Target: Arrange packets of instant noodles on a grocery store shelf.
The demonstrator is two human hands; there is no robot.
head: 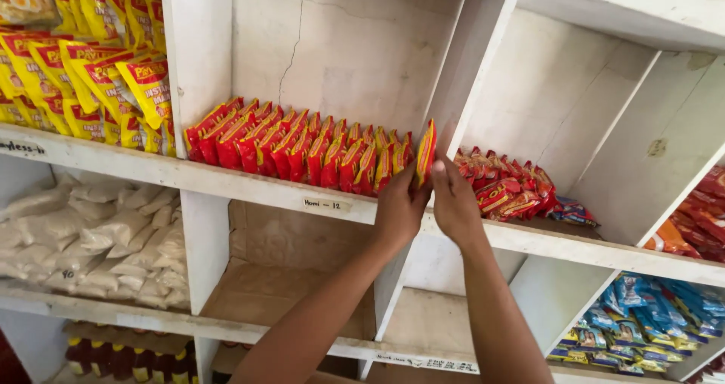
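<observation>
Upper left of the frame there's a bunch of yellow packets (91, 74), with white bags (98, 233) on the shelf below. Mid-frame, a row of red packets (294, 146) stands on the white shelf (249, 186). At its right end, the left hand (399, 206) and right hand (455, 203) both pinch one upright red-and-yellow packet (427, 151), fingers closed on its lower edge I think. Right of that, a looser red pile (506, 188).

both arms are reaching up and forward from below, bare forearms angling in toward each other. the left hand (400, 206) and right hand (455, 201) are meeting side by side, fingers raised and seemingly pinching, thumbs hidden.
</observation>
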